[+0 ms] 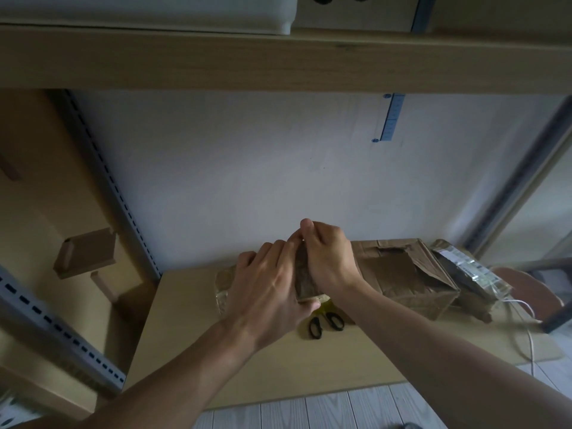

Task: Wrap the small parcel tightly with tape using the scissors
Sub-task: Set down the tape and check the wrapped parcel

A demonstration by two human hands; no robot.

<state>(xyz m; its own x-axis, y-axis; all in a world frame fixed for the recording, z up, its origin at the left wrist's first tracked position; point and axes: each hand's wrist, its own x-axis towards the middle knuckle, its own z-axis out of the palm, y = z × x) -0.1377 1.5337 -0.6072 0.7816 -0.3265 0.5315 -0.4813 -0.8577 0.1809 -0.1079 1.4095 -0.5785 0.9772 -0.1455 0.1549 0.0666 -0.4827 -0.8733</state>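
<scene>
Closest is a strip of pale floor (340, 407), and two bare arms reach over it to one light wood table (278, 366). On the table lies one pair of scissors (326, 325) with two black loops. It is flat, just in front of the hands, and no hand touches it. A small yellow-green thing (323, 305) peeks out right behind the scissors, and I cannot tell what it is. Above that, two hands hold one small parcel (305, 278) up off the table, between them. The left hand (269, 286) lies over the parcel's left side with its fingers spread a little and its thumb tucked under the near edge. The right hand (331, 261) curls around the parcel's right side, and its thumb and fingertips pinch together at the parcel's top. I cannot tell if any tape is in that pinch. Behind the left hand, one shiny wrapped bundle (223, 287) sits on the table. To the right sits one big box (402, 274) with torn brown paper, and beside it one packet (470, 270) with shiny tape. One white cable (530, 332) hangs off the table's right end. Further back is the white wall (247, 165) with one blue strip (391, 117), and one wood shelf (278, 60) runs across the top.
</scene>
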